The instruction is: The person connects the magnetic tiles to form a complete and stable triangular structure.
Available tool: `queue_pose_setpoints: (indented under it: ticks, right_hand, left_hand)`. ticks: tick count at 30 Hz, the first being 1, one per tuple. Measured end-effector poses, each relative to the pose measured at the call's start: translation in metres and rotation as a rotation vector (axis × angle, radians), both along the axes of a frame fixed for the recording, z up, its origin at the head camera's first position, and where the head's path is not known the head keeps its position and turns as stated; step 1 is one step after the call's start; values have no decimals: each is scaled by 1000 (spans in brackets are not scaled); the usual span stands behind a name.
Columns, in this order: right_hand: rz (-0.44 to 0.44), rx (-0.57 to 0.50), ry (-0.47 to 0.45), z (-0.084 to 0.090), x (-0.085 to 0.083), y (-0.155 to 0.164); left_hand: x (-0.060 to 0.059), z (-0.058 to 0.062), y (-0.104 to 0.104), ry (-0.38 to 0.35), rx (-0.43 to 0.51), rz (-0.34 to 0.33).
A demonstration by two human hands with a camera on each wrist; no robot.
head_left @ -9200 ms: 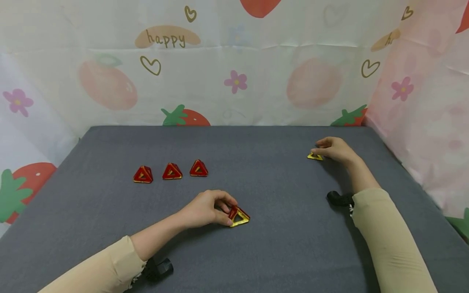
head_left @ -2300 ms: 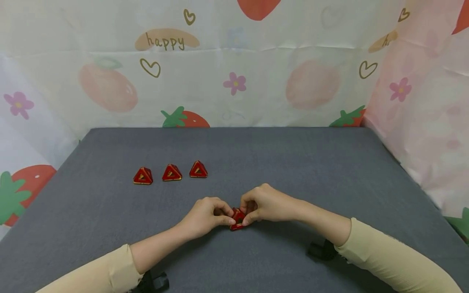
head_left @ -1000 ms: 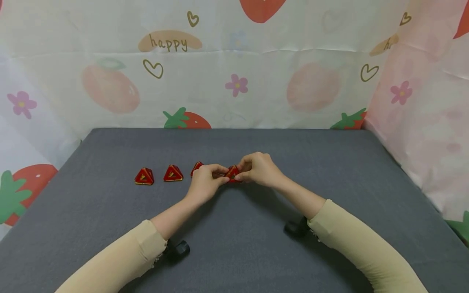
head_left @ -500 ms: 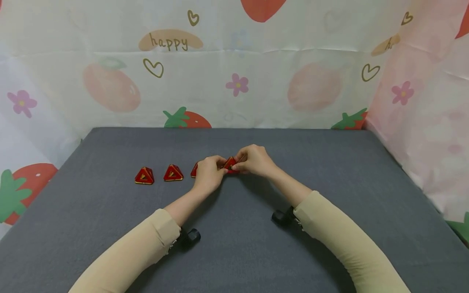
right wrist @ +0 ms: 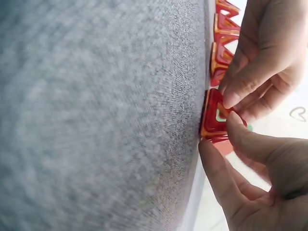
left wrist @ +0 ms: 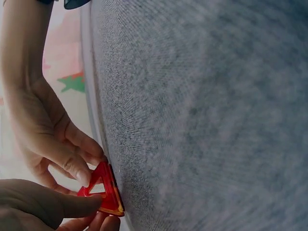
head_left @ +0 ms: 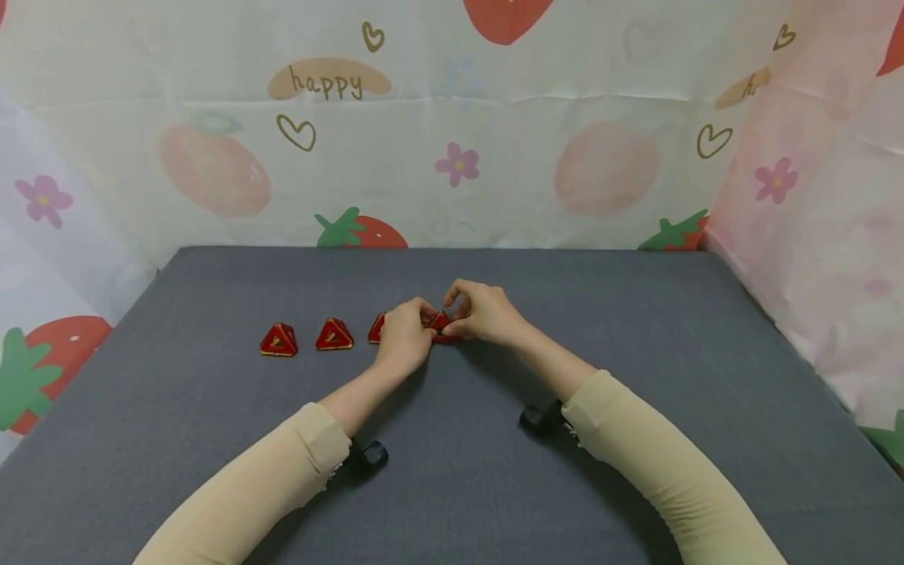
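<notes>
- Half a second ago both hands held the red pyramid (head_left: 441,326) slightly above the grey bench (head_left: 636,329); it now sits on the bench at the right end of the row, and the right hand's index finger has lifted off its top
- The left hand (head_left: 404,337) still pinches the pyramid from its left side, thumb and fingertip curled onto it; the left wrist view shows the thumb laid along one red face
- The right hand (head_left: 484,314) grasps it from the right, thumb and a fingertip on the faces, as the right wrist view shows
- Nothing on the bench is a container; the pyramids are hollow frames with yellow inner edges
- Two more pyramids stand clear to the left (head_left: 278,340) (head_left: 333,334); a third (head_left: 377,328) is half hidden behind the left hand
- The held pyramid is mostly covered by fingers in the head view, so whether it touches the third one cannot be told
- Both wrist views are blurred across the bench cloth
</notes>
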State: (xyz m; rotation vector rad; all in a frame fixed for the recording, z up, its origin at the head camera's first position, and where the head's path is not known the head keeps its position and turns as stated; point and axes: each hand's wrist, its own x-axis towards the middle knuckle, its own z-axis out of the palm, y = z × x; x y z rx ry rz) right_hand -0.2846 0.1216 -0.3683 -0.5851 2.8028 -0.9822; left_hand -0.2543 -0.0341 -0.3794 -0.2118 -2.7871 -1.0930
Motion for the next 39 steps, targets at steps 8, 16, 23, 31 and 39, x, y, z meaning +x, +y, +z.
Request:
queue_pose_setpoints:
  ticks: [8, 16, 23, 31, 39]
  right_hand:
    - [29, -72, -46, 0, 1, -1]
    - [35, -68, -46, -1, 1, 0]
    - [44, -67, -41, 0, 2, 0]
    - [45, -63, -48, -1, 1, 0]
    - [43, -60, -86, -4, 1, 1]
  left_hand:
    - [2, 1, 1, -8, 3, -2]
    - [3, 1, 1, -20, -22, -5]
    - [3, 1, 1, -17, -33, -7]
    - [3, 0, 1, -17, -33, -10]
    - [7, 1, 2, -11, -36, -20]
